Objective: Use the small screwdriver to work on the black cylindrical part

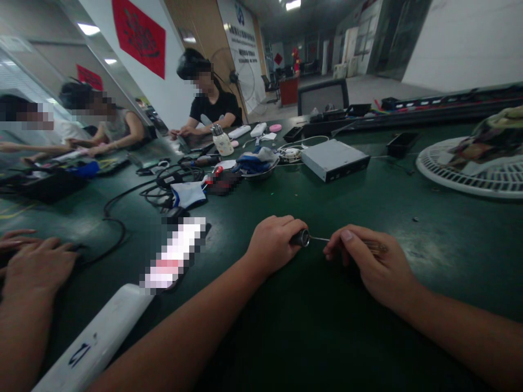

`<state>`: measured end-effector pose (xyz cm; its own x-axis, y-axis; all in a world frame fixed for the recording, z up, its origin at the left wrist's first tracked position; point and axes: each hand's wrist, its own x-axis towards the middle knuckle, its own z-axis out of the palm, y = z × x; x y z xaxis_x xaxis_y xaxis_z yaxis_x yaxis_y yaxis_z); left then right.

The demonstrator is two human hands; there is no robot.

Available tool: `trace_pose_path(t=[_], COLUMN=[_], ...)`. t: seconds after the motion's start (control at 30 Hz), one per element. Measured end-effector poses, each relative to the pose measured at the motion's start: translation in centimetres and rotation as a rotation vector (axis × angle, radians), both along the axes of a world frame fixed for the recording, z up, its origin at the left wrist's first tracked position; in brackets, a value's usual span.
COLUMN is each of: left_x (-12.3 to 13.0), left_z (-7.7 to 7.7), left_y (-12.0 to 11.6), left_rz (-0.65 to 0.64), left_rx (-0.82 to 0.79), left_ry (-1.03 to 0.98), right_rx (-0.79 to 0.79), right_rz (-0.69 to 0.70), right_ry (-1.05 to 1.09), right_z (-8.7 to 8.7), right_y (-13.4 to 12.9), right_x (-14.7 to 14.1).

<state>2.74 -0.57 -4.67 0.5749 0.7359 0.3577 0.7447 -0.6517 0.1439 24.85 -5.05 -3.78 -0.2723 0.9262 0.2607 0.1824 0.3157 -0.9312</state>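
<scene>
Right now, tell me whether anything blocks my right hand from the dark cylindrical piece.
Only the thin shaft spans the gap between the right hand and the dark cylindrical piece in the left hand. Nothing else visible stands there. Whether the shaft touches the piece is unclear.

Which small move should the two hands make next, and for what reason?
I would probably hold the cylinder steady in the left hand and align the tool with the right hand. The thin shaft points at the cylinder's ringed end, but seems nearer its edge than its middle; I cannot tell if they touch.
</scene>
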Motion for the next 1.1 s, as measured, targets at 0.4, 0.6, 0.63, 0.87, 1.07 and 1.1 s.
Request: trace_pose_path(t=[0.4,0.6,0.63,0.87,1.07,1.1], left_x=[0.0,0.0,0.1,0.7,0.9,0.9], left_z=[0.8,0.6,0.5,0.5,0.3,0.3], left_y=[-0.3,-0.1,0.0,-0.2,-0.2,-0.2], left_rz=[0.016,0.124,0.149,0.296,0.368,0.372], left_rx=[0.116,0.027,0.008,-0.015,0.013,0.013], left_ry=[0.092,0.051,0.036,-0.023,-0.035,-0.040], right_rx=[-0.023,0.037,0.047,0.111,0.125,0.110], right_rz=[0.074,-0.048,-0.079,0.015,0.103,0.110], right_ry=[-0.027,0.014,0.026,-0.275,-0.553,-0.549], right_z=[0.4,0.1,0.0,-0.3,-0.2,-0.2], right_y=[0.0,0.1,0.1,0.2,0.3,0.3], right_x=[0.0,-0.2,-0.2,-0.3,-0.4,-0.5])
